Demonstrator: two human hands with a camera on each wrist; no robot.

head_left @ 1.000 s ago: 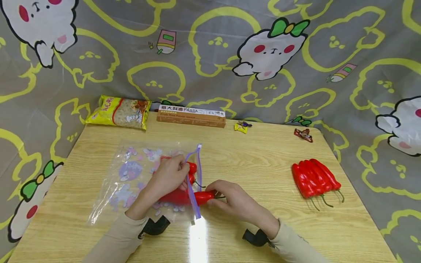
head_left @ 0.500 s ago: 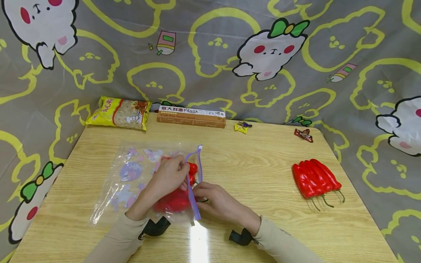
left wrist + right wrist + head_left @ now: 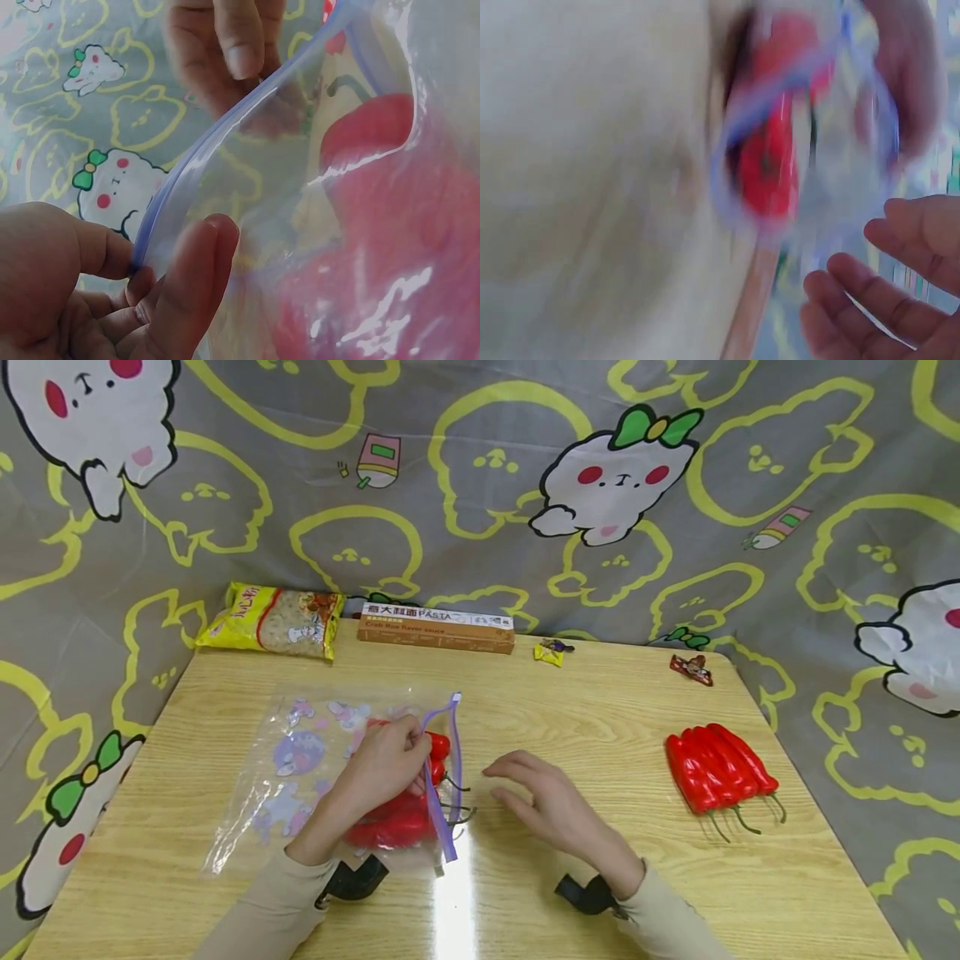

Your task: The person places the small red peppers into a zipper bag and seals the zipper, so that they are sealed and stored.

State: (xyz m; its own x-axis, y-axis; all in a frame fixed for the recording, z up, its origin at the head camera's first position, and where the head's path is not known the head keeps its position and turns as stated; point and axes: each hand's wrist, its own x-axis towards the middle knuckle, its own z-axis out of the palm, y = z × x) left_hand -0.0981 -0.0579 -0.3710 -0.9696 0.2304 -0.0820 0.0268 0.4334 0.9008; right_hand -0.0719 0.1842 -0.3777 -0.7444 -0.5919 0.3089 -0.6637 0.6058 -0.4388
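Note:
A clear zip bag (image 3: 247, 793) with pastel cartoon prints and a purple zip edge lies flat, its mouth turned to the right. My left hand (image 3: 384, 758) pinches the upper lip of the mouth between thumb and fingers, so the mouth stands parted. Several glossy red chili peppers (image 3: 393, 828) are inside, their green stems poking out past the zip. In the left wrist view, the lifted zip edge (image 3: 191, 154) runs up from the pinch. To the right of the mouth, my right hand (image 3: 551, 802) hovers with fingers spread loosely, holding nothing.
A row of red chili peppers (image 3: 716, 768) lies at the table's right. Along the back are a yellow food packet (image 3: 273, 618), a pasta box (image 3: 435, 627), small candies (image 3: 550, 652) and a brown-red wrapped candy (image 3: 692, 668). A patterned cloth (image 3: 480, 477) hangs behind the table.
My right hand pushed a red chili pepper leftward into the bag, let go of it and drew back right. My left hand has kept its pinch on the bag's edge.

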